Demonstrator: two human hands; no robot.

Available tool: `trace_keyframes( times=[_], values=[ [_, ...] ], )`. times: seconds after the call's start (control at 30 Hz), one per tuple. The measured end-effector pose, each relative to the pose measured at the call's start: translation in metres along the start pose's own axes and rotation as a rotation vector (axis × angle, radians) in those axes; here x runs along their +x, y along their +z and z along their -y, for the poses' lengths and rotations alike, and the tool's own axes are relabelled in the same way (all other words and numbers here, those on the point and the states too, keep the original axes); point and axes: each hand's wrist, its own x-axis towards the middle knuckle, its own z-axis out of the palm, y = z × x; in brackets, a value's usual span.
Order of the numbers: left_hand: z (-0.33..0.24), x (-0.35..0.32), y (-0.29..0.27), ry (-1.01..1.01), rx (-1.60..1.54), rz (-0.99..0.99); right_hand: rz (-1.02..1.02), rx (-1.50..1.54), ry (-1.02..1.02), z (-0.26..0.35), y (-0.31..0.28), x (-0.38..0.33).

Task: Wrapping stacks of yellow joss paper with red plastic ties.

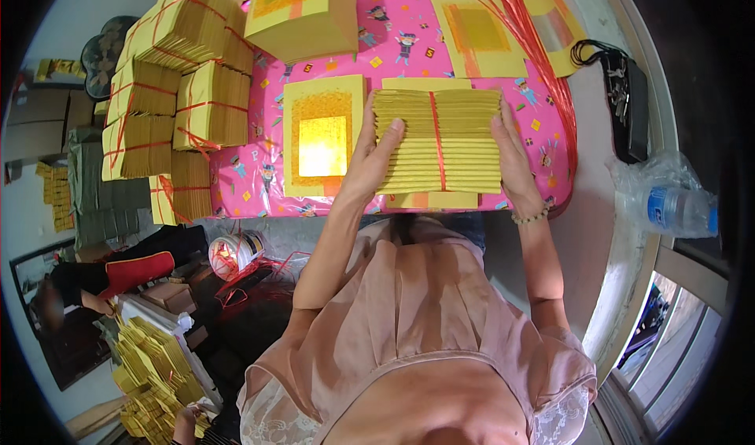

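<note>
Between my two hands is a thick bundle of folded yellow paper (401, 150), with a red plastic strip running across its middle. My left hand (377, 150) presses its left side, thumb lying over the front. On the opposite side my right hand (515, 158) holds the bundle with fingers along its edge. A flat yellow sheet (432, 200) shows beneath the bundle, near the table's front edge. Just left of it lies a yellow sheet with a shiny gold square (324, 146). The pink patterned tabletop (271, 115) is under all of these.
Tied bundles (141, 123) are stacked at the left, beside a tall block of yellow paper (307, 20). Red strips (550, 75) hang over the right edge. A bottle in clear plastic (676, 209) lies farther right. Another person's hand (186, 425) is by yellow bundles at lower left.
</note>
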Motion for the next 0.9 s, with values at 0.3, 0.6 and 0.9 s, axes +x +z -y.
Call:
trace_keyframes(
  times=[0.3, 0.6, 0.9],
  values=[
    [0.073, -0.004, -0.028, 0.242, -0.167, 0.151, 0.028, 0.228, -0.062, -0.066, -0.009, -0.040],
    [0.080, -0.007, -0.024, 0.197, -0.328, -0.046, -0.017, 0.157, -0.001, -0.050, 0.013, -0.043],
    [0.053, -0.013, -0.071, 0.079, -1.085, 0.169, 0.289, -0.645, -0.548, 0.083, 0.038, -0.022]
  ],
)
